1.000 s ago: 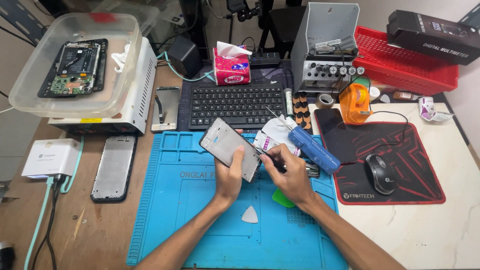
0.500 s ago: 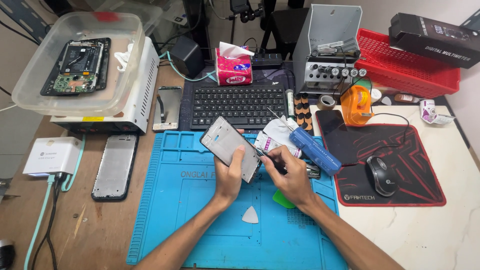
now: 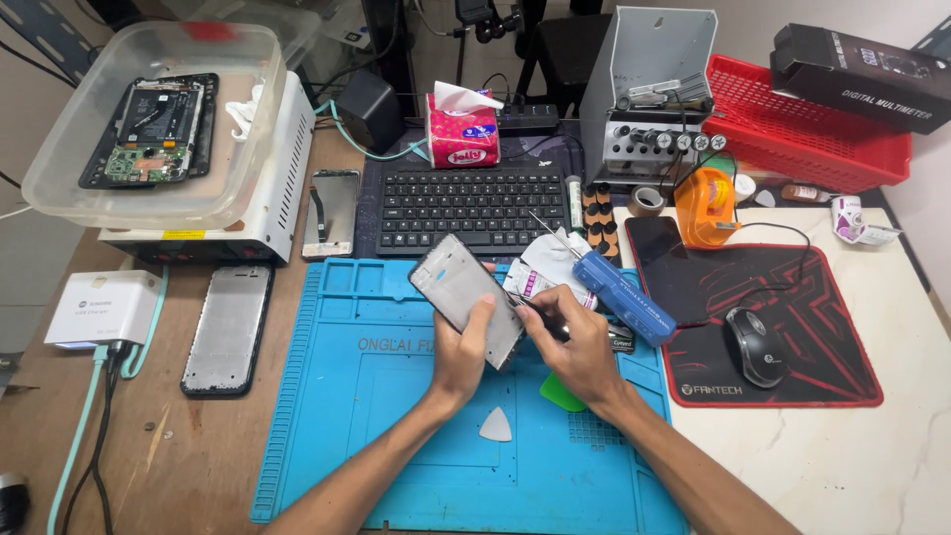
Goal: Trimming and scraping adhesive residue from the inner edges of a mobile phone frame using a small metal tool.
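Observation:
My left hand (image 3: pixel 462 349) grips a grey phone frame (image 3: pixel 463 292), tilted up above the blue work mat (image 3: pixel 337 416). My right hand (image 3: pixel 580 342) pinches a thin dark tool (image 3: pixel 527 307) whose tip touches the frame's right edge. A blue electric screwdriver (image 3: pixel 619 292) lies just beyond my right hand. On the mat by my wrists lie a white triangular pick (image 3: pixel 495 424) and a green pick (image 3: pixel 561 392).
A black keyboard (image 3: pixel 471 206) sits behind the mat. Left: another phone frame (image 3: pixel 229 327), a white box (image 3: pixel 104 307), a plastic tub (image 3: pixel 149 119) holding an opened phone. Right: black-red mouse pad (image 3: pixel 792 327) with mouse (image 3: pixel 751 345), orange tape dispenser (image 3: pixel 708 206), red basket (image 3: pixel 807 129).
The hands and phone frame stay almost where they were; my right hand has shifted very slightly at the frame's edge. Nothing else has moved.

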